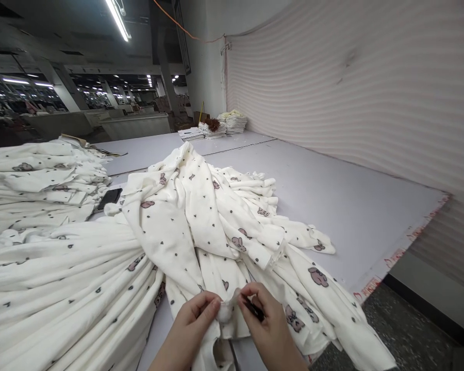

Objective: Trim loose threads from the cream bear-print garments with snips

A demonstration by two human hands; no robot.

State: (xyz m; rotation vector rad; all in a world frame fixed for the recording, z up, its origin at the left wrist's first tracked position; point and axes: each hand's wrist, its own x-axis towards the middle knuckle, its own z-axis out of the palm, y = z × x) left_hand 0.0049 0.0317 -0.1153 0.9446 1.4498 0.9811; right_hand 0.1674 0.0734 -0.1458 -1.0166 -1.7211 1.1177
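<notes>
A heap of white garments printed with small dark hearts and pink-grey bears lies on a pale grey table. At the bottom of the view my left hand pinches a bunched bit of the white fabric between thumb and fingers. My right hand is closed on the same bit of fabric from the right, and a small dark tool shows between its fingers; I cannot make out what it is.
A tall stack of the same white garments stands at the left, with a black phone beside it. Small stacks of cloth sit at the far end. A striped fabric wall runs along the right; the table's edge drops to the floor.
</notes>
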